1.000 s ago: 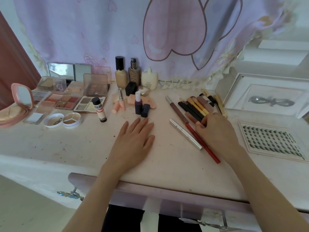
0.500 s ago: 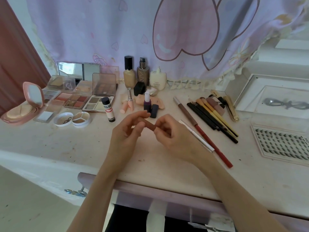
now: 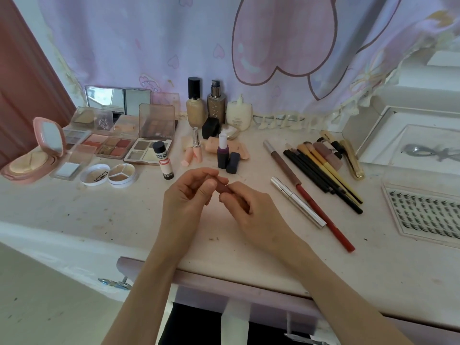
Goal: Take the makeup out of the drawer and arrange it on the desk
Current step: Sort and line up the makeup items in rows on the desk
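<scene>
Over the middle of the white desk (image 3: 74,207) my left hand (image 3: 189,197) and my right hand (image 3: 251,207) both pinch one small reddish-brown makeup stick (image 3: 224,188), each at one end. Most of the stick is hidden by my fingers. Behind my hands stand a purple lipstick (image 3: 222,155) with its dark cap (image 3: 233,162) beside it, a pink lipstick (image 3: 196,145) and a white tube with a black cap (image 3: 164,161). Open eyeshadow palettes (image 3: 109,145) lie at the left. The drawer front (image 3: 199,275) runs along the desk's near edge.
Right of my hands lie a silver pen (image 3: 297,201), a long brown-red pencil (image 3: 308,195) and a bunch of pencils and brushes (image 3: 323,170). A false-lash tray (image 3: 425,212) sits far right, a pink compact (image 3: 32,155) far left. Foundation bottles (image 3: 196,103) stand by the curtain.
A second ago my left hand lay flat on the desk and my right reached among the pencils. Both now hold the small stick together, fingers closer on it than half a second ago.
</scene>
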